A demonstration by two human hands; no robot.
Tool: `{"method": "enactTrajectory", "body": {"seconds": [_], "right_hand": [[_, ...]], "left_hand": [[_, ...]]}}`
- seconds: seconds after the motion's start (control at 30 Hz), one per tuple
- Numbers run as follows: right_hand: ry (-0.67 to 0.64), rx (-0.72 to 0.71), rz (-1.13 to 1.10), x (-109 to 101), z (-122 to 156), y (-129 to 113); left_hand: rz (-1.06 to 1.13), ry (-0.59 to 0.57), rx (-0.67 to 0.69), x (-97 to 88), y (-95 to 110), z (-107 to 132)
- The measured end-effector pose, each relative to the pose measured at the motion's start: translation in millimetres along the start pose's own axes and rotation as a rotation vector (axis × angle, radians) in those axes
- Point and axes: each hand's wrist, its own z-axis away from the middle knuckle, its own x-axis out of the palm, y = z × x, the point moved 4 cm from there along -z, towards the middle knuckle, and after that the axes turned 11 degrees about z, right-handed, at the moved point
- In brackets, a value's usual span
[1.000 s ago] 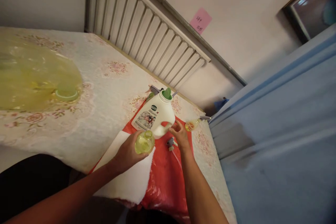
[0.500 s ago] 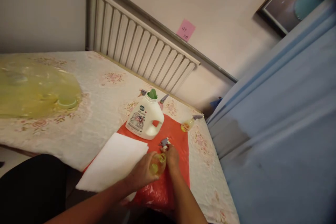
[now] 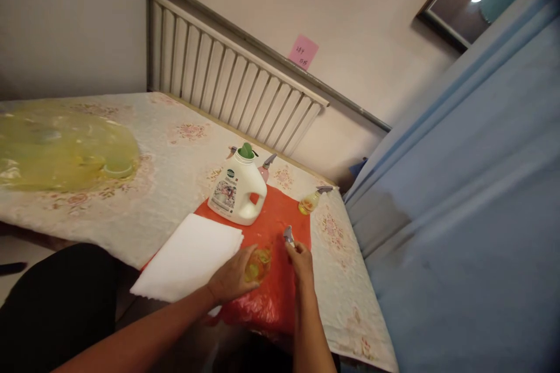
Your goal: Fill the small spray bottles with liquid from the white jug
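My left hand (image 3: 234, 275) is wrapped round a small clear bottle (image 3: 259, 265) with yellowish colour in it, over the red plastic sheet (image 3: 266, 303). To its right, my right hand (image 3: 301, 259) pinches a grey-and-white spray head (image 3: 289, 236), apart from the bottle. A white detergent jug (image 3: 238, 189) with a handle and a green spout (image 3: 246, 150) stands upright beyond my hands. Folded white paper towels (image 3: 188, 256) lie left of my left hand. Near the sheet's far right edge stands a spray bottle (image 3: 308, 203) with yellow liquid and a grey trigger.
Behind the jug is a pinkish spray bottle (image 3: 264, 172), partly hidden. A yellow plastic bag (image 3: 65, 148) lies at the left of the flowered tablecloth (image 3: 175, 169). A radiator (image 3: 227, 76) lines the wall, and a blue curtain (image 3: 446, 186) hangs at the right.
My right hand has moved right, taking the spray head away from the bottle's mouth. My left hand still holds the bottle, now slightly further left. The view has shifted a little.
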Motion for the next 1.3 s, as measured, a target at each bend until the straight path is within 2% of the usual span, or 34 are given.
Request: {"method": "enactTrajectory", "body": {"seconds": [0.1,0.17,0.3,0.37,0.53,0.73,1.07,1.3], "right_hand": [[-0.002,0.036,-0.143,-14,25,2],[0.000,0.078,-0.316,-18,45,3],[-0.066,0.216,-0.780,-15,80,5],[-0.090,0.260,-0.875,-14,90,5],[-0.074,0.327,-0.957,-17,100,4],[-0.105,0.323,-1.023,-17,104,-8],[-0.096,0.345,-1.071,-7,104,-5],[-0.104,0.356,-1.043,-6,105,-9]], "left_hand": [[-0.023,-0.002,-0.001,1.0,1,0],[-0.027,-0.008,-0.003,1.4,0,0],[-0.021,-0.021,-0.018,1.2,-2,0],[-0.021,-0.038,-0.020,0.9,-2,0],[-0.040,-0.064,-0.019,0.6,-2,0],[-0.026,-0.015,0.029,0.2,-3,1],[-0.005,-0.014,0.010,-2.1,3,2],[0.001,-0.015,0.003,-3.4,7,2]]}}
